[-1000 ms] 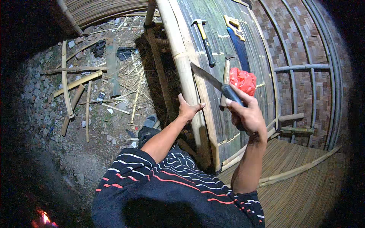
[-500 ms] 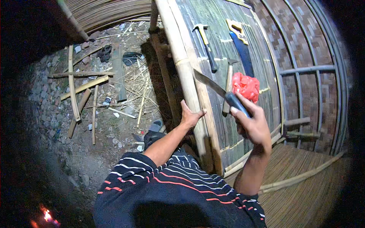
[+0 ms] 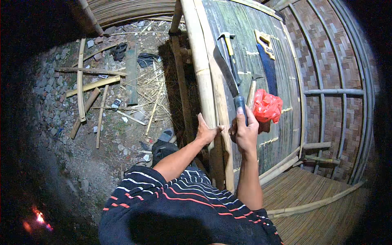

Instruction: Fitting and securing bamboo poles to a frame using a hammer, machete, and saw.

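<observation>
My right hand is closed round the dark handle of a machete, thumb laid along the grip. Its curved blade points away over the table edge and partly covers a claw hammer with a yellow and black handle. My left hand grips the thick bamboo pole along the table's left edge. Just right of the machete handle lies a crumpled red plastic bag. Beside the bag is a wooden-handled tool, mostly hidden. Farther back rests a handsaw with a pale yellow handle.
The table top is of split bamboo slats. On the stony ground at left lie several bamboo and wood strips. A woven wall stands at right, and a small fire glows at lower left.
My right hand has moved left with the machete, whose blade has swung to point more away from me. The left hand stays on the pole. The whole view has shifted slightly.
</observation>
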{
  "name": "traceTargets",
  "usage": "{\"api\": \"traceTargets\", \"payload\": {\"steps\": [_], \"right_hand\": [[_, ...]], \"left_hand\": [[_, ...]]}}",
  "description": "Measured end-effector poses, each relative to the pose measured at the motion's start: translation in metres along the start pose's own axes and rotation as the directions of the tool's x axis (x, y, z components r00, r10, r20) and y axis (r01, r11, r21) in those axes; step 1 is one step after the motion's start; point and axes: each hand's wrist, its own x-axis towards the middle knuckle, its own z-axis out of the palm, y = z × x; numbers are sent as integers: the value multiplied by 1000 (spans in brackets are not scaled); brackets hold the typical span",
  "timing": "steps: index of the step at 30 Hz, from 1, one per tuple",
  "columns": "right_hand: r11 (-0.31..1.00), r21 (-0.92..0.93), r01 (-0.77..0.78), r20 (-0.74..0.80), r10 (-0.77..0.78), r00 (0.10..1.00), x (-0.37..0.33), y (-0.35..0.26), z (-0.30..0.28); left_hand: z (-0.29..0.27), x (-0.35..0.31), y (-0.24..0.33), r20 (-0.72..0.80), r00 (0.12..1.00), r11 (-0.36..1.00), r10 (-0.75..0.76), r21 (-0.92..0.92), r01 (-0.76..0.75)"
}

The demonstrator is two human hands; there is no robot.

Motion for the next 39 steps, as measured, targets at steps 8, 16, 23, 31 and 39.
{"api": "traceTargets", "payload": {"steps": [8,16,23,31,39], "right_hand": [[965,-241,99,0,-102,995,31,18,9],[895,-340,287,15,-300,954,-6,29,-2],[925,-364,104,-31,-124,992,-27,28,-1],[927,-369,63,-9,-71,997,-35,11,5],[878,-472,83,-7,-98,995,-38,15,7]], "left_hand": [[4,7,-18,-16,1000,1000,5,-7,-5],[3,5,-17,28,998,999,50,-8,-50],[-3,6,-7,96,992,997,-80,23,78],[-3,9,-16,96,994,998,50,-34,-47],[0,12,-30,116,992,999,-49,-6,50]]}}
